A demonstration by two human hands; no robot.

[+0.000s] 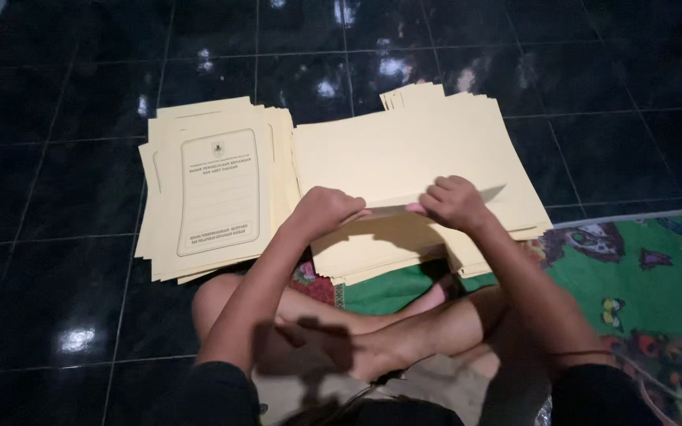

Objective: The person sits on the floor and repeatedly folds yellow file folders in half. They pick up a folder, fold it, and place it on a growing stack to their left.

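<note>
dark glossy floor tiles [57, 260] under us; our left hand [321, 211] and right hand [455, 202] pinch the top cream folder [404, 154], printed stack [211, 189] alongside.

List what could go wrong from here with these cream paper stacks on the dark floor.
1. Both hands, left hand and right hand, pinch the near edge of the top sheet; a tight grip could crease it.
2. The right stack is fanned and uneven, partly overhanging the green mat; a tug might slide sheets off.
3. The printed stack lies close beside it, so shifted sheets may mix.
</note>
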